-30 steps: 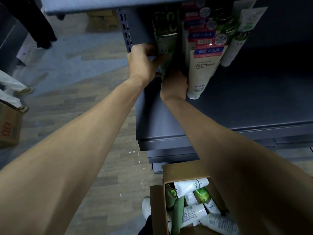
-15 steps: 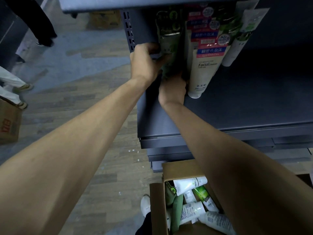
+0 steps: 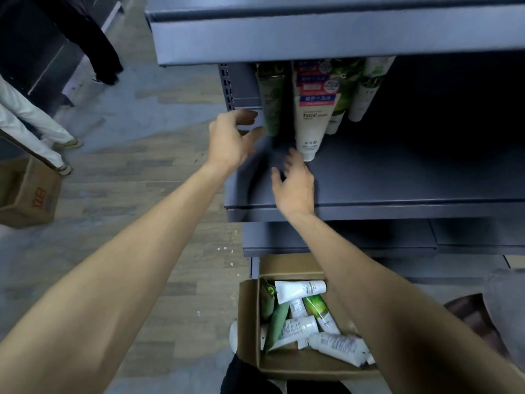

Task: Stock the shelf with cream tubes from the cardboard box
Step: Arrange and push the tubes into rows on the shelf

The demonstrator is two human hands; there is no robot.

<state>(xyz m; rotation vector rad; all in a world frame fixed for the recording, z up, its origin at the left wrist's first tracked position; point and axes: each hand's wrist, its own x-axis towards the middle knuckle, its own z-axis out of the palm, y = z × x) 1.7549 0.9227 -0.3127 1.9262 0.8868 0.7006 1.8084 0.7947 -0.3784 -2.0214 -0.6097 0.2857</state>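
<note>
Both grips hold nothing: the left hand (image 3: 231,140) hangs with loosely curled fingers just left of the dark green tube (image 3: 271,105) standing at the row's left end, and the right hand (image 3: 295,186) is spread flat above the grey metal shelf (image 3: 397,177), near the cap of the white facial-cleanser tube (image 3: 309,129). The remaining cream tubes (image 3: 301,327) lie jumbled in the open brown cardboard box (image 3: 250,322) on the floor, directly beneath the right forearm. I judge the right hand nearer for the next pick, a reach down and back; most tubes lie lengthwise toward the shelf.

Single head view, looking steeply down, close to shelf (image 3: 369,203)
</note>
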